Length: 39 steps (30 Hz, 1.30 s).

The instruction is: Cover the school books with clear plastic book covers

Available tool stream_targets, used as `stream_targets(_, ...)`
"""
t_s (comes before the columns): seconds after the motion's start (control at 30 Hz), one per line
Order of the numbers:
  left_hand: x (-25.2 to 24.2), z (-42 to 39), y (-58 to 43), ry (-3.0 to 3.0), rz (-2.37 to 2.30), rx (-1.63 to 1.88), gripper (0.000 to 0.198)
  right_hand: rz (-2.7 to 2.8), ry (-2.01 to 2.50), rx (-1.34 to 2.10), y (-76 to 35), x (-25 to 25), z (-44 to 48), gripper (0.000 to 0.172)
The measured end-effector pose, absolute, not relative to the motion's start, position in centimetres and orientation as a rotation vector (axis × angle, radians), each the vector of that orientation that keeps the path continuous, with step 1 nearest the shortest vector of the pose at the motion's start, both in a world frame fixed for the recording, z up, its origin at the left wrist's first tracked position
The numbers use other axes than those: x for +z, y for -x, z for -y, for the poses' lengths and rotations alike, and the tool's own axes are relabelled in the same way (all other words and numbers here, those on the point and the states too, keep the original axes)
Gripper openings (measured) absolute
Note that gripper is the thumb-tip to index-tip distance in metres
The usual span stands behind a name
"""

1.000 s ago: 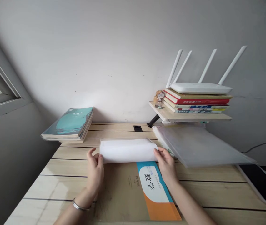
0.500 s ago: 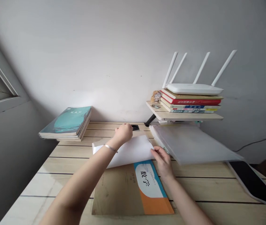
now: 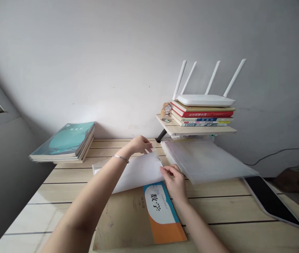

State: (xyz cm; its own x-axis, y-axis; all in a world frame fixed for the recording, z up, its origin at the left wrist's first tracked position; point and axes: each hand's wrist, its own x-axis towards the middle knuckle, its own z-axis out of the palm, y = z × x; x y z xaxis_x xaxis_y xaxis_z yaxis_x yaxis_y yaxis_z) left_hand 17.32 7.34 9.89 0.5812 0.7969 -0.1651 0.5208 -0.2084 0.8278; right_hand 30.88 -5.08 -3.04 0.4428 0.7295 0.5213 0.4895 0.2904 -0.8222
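Note:
A white sheet (image 3: pixel 138 172) lies slanted across the far part of a textbook (image 3: pixel 128 221) with a brown, orange and blue cover. Clear plastic film (image 3: pixel 98 165) shows along the sheet's left and far edges. My left hand (image 3: pixel 139 144), a bracelet on its wrist, reaches over the sheet to its far edge; its bent fingers appear to pinch the film there, the fingertips partly hidden. At the sheet's right corner, my right hand (image 3: pixel 175 179) pinches the edge between thumb and fingers. A stack of clear plastic covers (image 3: pixel 207 161) lies just right of it.
Teal-topped books (image 3: pixel 70 138) are stacked at the desk's back left. On a raised shelf (image 3: pixel 202 130) at the right, a white router (image 3: pixel 206 100) rests on several books (image 3: pixel 207 114). A dark phone-like slab (image 3: pixel 270 200) lies at the right edge. The wall closes off the back.
My left hand has shifted slightly right along the far edge, its fingers less curled. My right hand keeps its pinch at the corner. The whole view has shifted a little.

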Motion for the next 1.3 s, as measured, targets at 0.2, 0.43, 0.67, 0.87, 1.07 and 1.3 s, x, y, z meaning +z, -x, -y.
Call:
stream_targets(0.2,10.7,-7.0,-17.9,-1.896,-1.044,0.362,0.017,1.142,1.349,0.296,-30.9,-3.4,4.9,0.033)
stream_targets(0.43,12.0,-6.2,-18.5,-2.027,-1.034,0.34,0.018,1.136,1.337,0.266,-30.7,-2.9,5.1,0.031)
stream_targets(0.67,12.3,-5.3,-19.1,-2.38,-1.034,0.365,0.023,1.08,1.309,0.232,-30.3,-2.5,5.2,0.031)
stream_targets(0.87,11.9,-5.3,-19.5,-2.525,-1.057,0.391,0.026,1.039,1.292,0.358,-30.6,-3.0,4.9,0.03)
stream_targets(1.07,11.8,-6.0,-18.9,-2.488,-1.104,0.418,0.027,1.113,1.284,0.41,-30.8,-3.2,4.7,0.031)
stream_targets(1.3,11.5,-5.5,-19.1,-2.561,-1.112,0.428,0.029,1.072,1.294,0.381,-30.4,-3.1,4.9,0.034)
